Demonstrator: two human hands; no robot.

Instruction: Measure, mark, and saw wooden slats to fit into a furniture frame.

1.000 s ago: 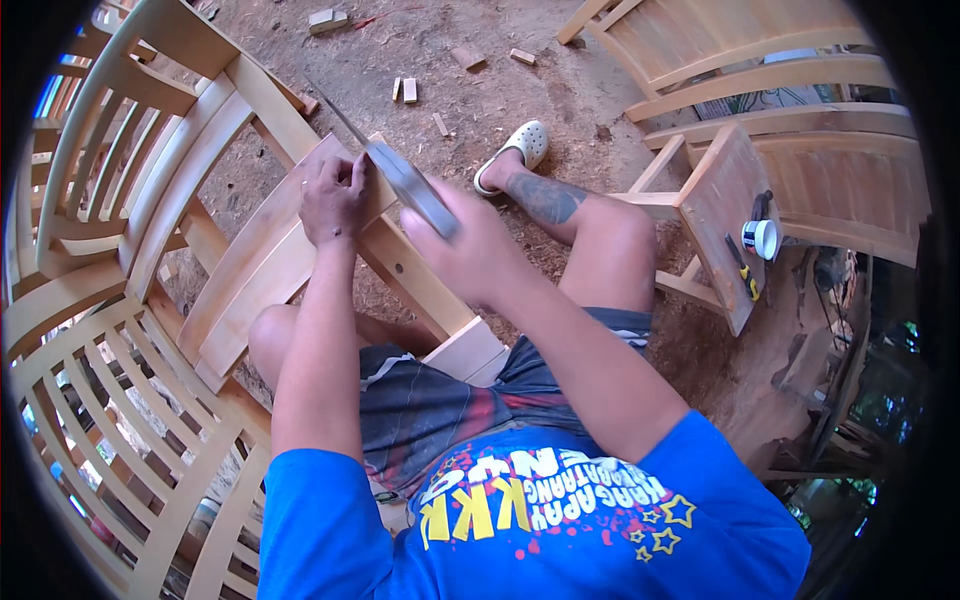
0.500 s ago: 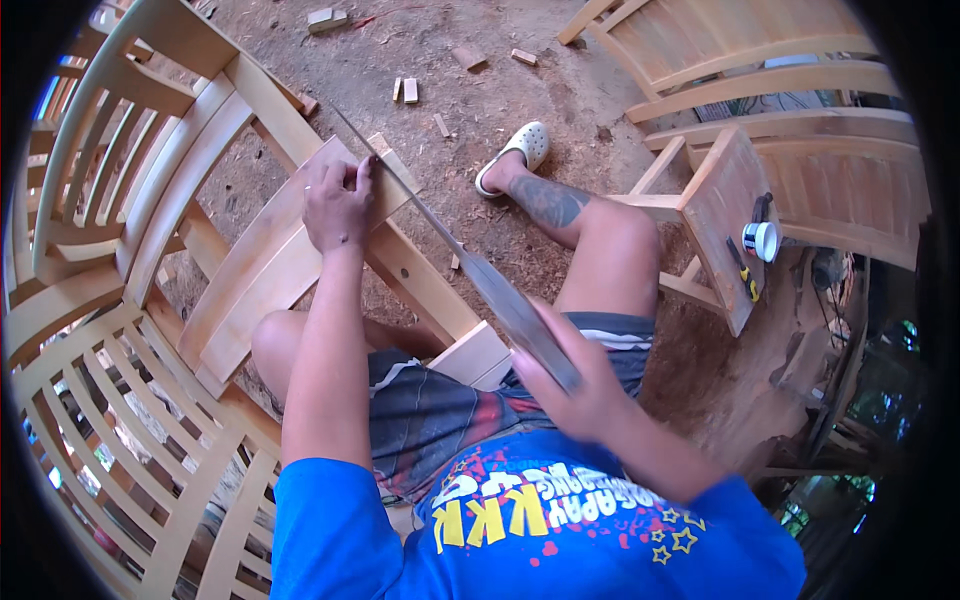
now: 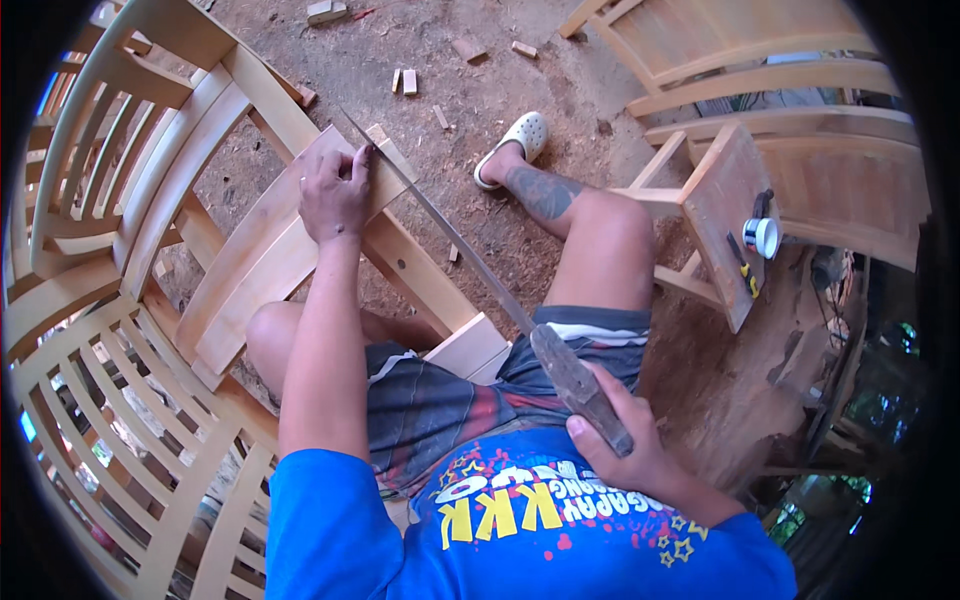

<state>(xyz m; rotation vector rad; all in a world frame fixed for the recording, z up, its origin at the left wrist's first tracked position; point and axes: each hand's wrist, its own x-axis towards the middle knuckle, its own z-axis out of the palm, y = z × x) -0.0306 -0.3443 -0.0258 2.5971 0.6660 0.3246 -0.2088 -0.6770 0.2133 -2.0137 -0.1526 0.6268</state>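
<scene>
My right hand [image 3: 618,432] is closed round the worn wooden handle of a handsaw [image 3: 455,240], near my lap. Its long narrow blade runs away to the far left, seen nearly edge-on, and crosses the end of a pale wooden board [image 3: 245,265]. Pressing on that board near the blade, my left hand [image 3: 335,192] has its fingers curled over the wood and its thumb beside the steel. The board lies across a wooden bench frame [image 3: 425,275] at my left. Whether the teeth are sunk in the wood cannot be seen.
Slatted wooden furniture [image 3: 130,400] curves round my left side. At the right a small wooden stool [image 3: 705,220] lies tipped over, with a white cup [image 3: 762,237] and a yellow-black tool [image 3: 748,280] by it. Several wood offcuts [image 3: 409,82] are scattered on the dirt floor.
The saw has been drawn back toward me, my right hand moving nearer and slightly right. My left hand stays on the board with barely any shift.
</scene>
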